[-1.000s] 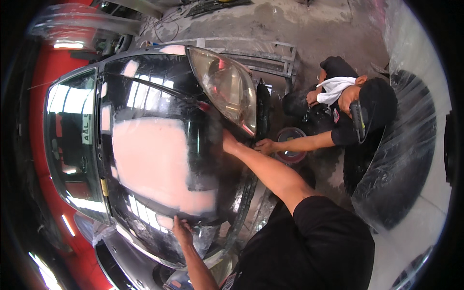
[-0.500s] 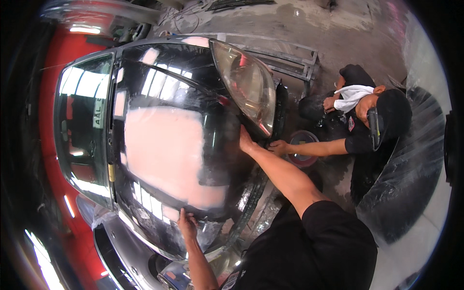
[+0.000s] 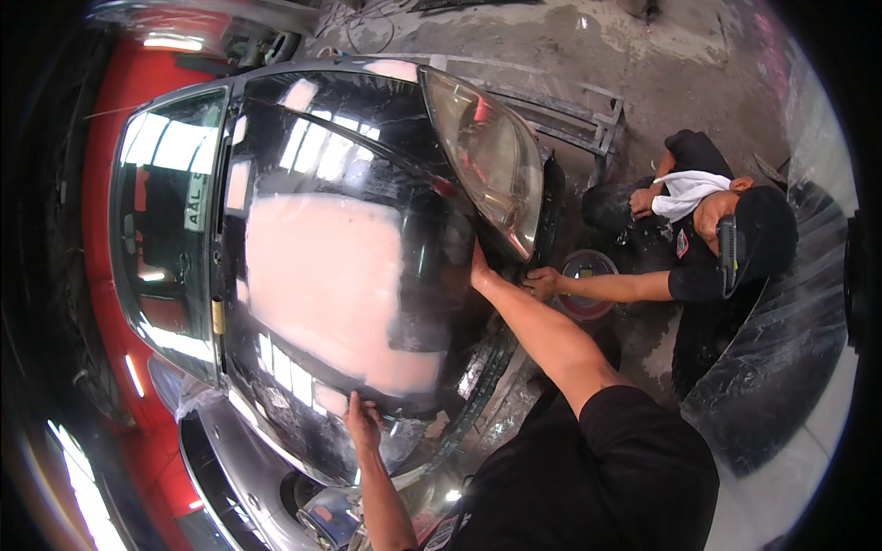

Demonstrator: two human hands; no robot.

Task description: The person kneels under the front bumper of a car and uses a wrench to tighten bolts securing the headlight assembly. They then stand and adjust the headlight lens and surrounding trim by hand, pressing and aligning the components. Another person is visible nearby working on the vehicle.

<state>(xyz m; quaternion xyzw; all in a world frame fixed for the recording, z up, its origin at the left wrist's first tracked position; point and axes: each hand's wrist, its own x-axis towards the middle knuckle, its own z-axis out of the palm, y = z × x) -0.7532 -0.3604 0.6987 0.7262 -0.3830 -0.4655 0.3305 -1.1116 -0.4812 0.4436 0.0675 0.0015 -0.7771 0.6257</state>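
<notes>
A black car hood (image 3: 430, 266) lies before me, with a large pale pink sanded patch (image 3: 322, 285) across its middle. Against the hood's front edge, by the clear headlight (image 3: 487, 156), rests my right hand (image 3: 480, 266). Its visible fingers look stretched out and nothing shows in them; the fingertips are partly lost against the dark paint. On the near side of the hood, by a small pink patch (image 3: 331, 399), my left hand (image 3: 364, 421) touches the surface. Its index finger is extended and the others are loosely bent apart, with no object visible in the hand.
At right, a co-worker (image 3: 703, 220) with a white towel crouches, one hand (image 3: 544, 283) reaching to the car's front below the headlight. A round tub (image 3: 588, 308) stands under that arm. A metal frame (image 3: 606, 129) lies beyond the headlight. A silver car (image 3: 243, 459) stands at lower left.
The car and the co-worker have shifted slightly to the right in the picture. Both my hands remain at about the same spots on the hood.
</notes>
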